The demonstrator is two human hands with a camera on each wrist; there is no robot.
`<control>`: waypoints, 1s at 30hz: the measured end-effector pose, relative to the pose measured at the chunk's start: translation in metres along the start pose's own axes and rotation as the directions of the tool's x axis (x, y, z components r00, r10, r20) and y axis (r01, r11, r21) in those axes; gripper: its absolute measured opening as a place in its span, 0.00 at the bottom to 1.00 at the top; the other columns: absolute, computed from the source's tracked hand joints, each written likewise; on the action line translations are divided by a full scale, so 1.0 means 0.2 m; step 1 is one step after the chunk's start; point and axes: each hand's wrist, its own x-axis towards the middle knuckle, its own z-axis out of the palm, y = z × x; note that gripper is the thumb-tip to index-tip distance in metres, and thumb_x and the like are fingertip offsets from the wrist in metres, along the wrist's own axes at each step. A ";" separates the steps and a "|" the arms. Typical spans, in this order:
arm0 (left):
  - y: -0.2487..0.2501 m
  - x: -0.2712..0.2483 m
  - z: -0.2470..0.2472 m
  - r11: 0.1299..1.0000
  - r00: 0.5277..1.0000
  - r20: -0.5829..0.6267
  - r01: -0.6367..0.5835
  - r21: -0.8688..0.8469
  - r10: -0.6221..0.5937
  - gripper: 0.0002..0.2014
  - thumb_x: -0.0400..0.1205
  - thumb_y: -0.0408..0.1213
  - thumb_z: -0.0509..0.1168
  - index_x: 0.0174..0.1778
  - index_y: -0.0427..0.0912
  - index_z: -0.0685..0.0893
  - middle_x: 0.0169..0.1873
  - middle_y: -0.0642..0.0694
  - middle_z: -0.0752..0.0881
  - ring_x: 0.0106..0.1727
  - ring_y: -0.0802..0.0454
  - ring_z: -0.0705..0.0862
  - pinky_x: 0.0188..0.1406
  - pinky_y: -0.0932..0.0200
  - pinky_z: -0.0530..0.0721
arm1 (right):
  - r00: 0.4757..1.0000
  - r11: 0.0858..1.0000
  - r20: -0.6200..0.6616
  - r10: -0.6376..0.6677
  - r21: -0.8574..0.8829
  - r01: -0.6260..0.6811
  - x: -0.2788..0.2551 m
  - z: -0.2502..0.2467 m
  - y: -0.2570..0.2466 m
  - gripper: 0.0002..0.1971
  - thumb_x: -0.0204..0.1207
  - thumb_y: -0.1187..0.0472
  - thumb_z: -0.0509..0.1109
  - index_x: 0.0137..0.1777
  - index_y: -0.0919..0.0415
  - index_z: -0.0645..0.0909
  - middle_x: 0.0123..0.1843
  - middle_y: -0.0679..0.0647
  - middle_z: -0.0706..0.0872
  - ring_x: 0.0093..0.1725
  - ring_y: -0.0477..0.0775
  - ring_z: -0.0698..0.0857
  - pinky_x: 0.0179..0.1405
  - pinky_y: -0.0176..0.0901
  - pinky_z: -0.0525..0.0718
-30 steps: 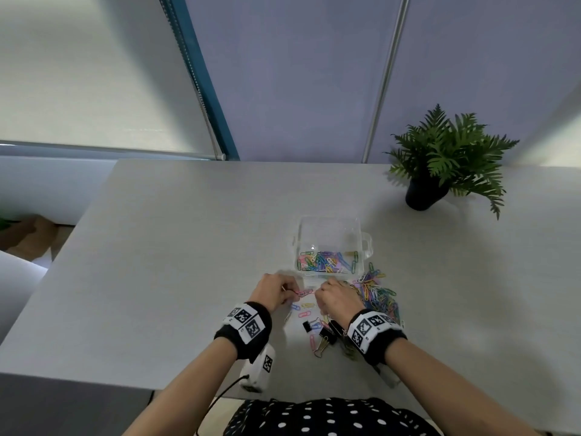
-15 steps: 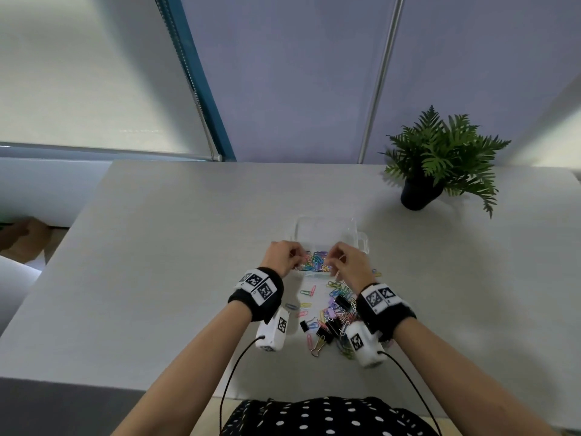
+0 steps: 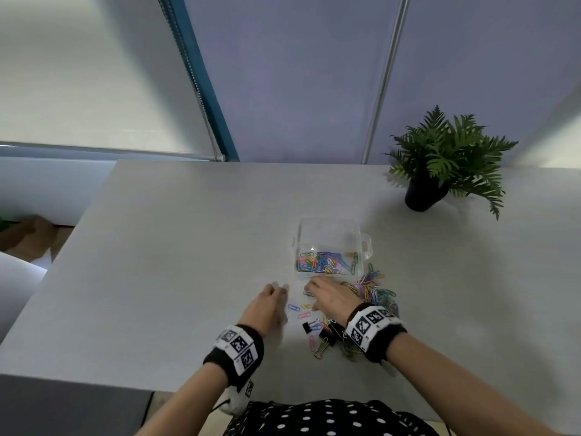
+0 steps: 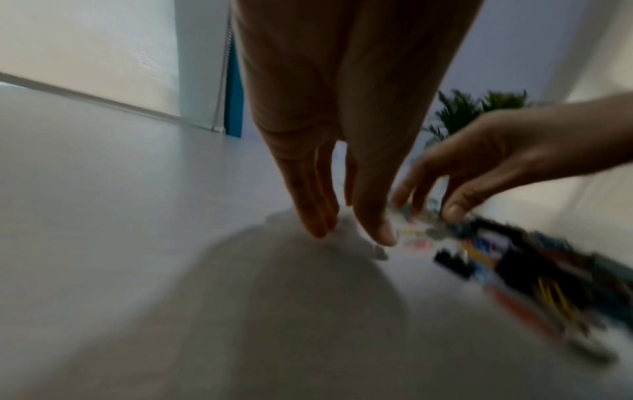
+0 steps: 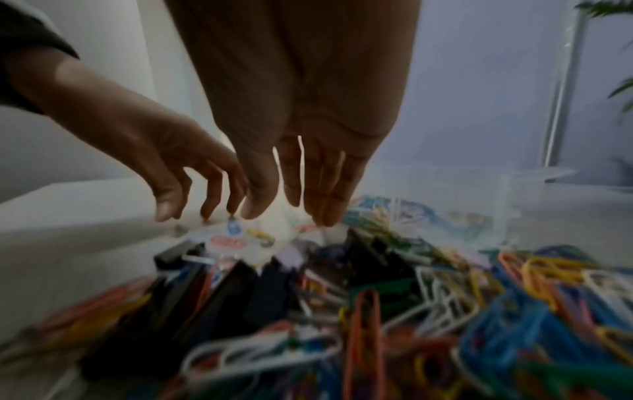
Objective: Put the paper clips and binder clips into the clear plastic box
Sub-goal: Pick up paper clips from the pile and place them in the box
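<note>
The clear plastic box stands open on the table, with several coloured paper clips lying along its near side. Just short of the box, my left hand hovers low over the table with straight fingers and holds nothing. My right hand hangs beside it, fingers relaxed and empty, above a few loose paper clips. A heap of coloured paper clips lies right of that hand. Black binder clips and a gold one lie near the right wrist. In the right wrist view the heap fills the foreground.
A potted green plant stands at the back right of the grey table. The table's near edge runs just below my wrists, and a window blind and a wall rise behind its far edge.
Both hands were pinching clips over the box half a second ago. They have since drawn back toward me, lowered to the table and opened, with nothing in them.
</note>
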 end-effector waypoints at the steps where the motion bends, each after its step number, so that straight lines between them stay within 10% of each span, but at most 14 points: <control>1: 0.00 0.00 0.04 1.000 1.000 0.010 -0.008 0.001 0.008 0.34 0.71 0.31 0.71 0.74 0.41 0.67 0.64 0.39 0.71 0.63 0.40 0.76 0.64 0.52 0.76 | 1.000 0.999 0.014 0.018 -0.036 -0.017 0.01 0.03 -0.01 0.23 0.73 0.59 0.70 0.65 0.65 0.71 0.63 0.58 0.74 0.63 0.57 0.74 0.57 0.52 0.80; 6: 0.03 0.03 0.14 0.994 0.997 -0.072 -0.032 -0.100 0.024 0.42 0.64 0.39 0.78 0.72 0.39 0.66 0.63 0.42 0.68 0.62 0.45 0.72 0.66 0.56 0.75 | 0.990 0.993 -0.089 0.112 -0.010 -0.114 0.03 0.10 -0.02 0.24 0.70 0.56 0.72 0.63 0.62 0.70 0.63 0.55 0.72 0.65 0.54 0.71 0.58 0.48 0.80; 15: 0.11 0.09 0.13 0.985 0.981 -0.183 -0.086 -0.148 0.058 0.04 0.72 0.24 0.66 0.39 0.35 0.79 0.40 0.46 0.74 0.42 0.44 0.82 0.45 0.50 0.82 | 0.978 0.985 -0.111 0.174 0.035 -0.171 0.03 0.13 -0.04 0.09 0.76 0.68 0.62 0.55 0.65 0.73 0.61 0.59 0.74 0.64 0.58 0.71 0.48 0.51 0.81; 30: 0.17 0.09 0.10 0.998 0.992 -0.109 -0.056 0.038 0.060 0.07 0.77 0.31 0.63 0.50 0.40 0.78 0.52 0.40 0.80 0.53 0.40 0.81 0.48 0.52 0.78 | 0.982 0.990 -0.127 0.141 0.050 -0.136 0.02 0.13 -0.04 0.09 0.75 0.70 0.61 0.55 0.63 0.74 0.57 0.58 0.80 0.59 0.59 0.76 0.51 0.53 0.81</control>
